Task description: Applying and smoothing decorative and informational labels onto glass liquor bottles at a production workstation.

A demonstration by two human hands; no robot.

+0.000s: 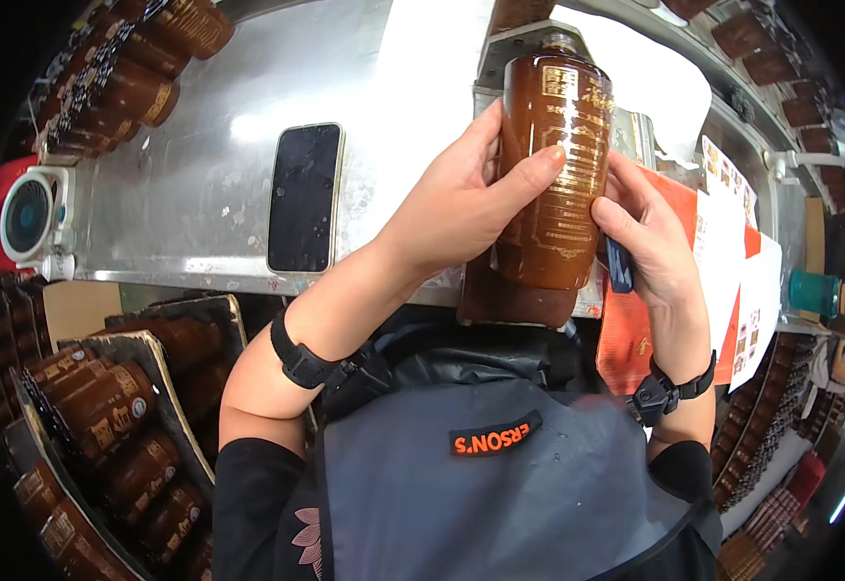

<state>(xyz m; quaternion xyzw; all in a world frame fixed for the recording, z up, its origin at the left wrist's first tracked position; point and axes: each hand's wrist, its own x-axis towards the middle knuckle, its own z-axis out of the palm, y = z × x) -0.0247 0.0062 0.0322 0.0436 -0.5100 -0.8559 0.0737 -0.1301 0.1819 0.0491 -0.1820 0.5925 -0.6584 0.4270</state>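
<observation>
Brown and glossy, the tall bottle with gold printing (556,184) is in both hands, held over the near edge of the silvery metal worktop (200,208), neck pointing away from the body. The left hand (466,203) has it from the left side: thumb laid flat across the printed front, fingers wrapped round behind. The right hand (653,242) is pinching the opposite edge, thumb against the side, fingers curled round the back. There's also a small dark blue strip-shaped thing (619,267) poking out by the right palm; honestly can't tell if it's being gripped or just sits there.

Just below the bottle's base there's a reddish-brown block (519,302) at the worktop edge. Can't make out whether the two touch.

Off to the left, a black-screened phone with a pale rim (306,198) lies flat, well apart from the hands. Further left is a small white fan with a teal centre (30,215), and a bunch of brown bottles (142,82) is heaped in the far left corner. On the right, an orange-red printed sheet (626,334) is near the right forearm, with white printed papers (756,305) next to it.
</observation>
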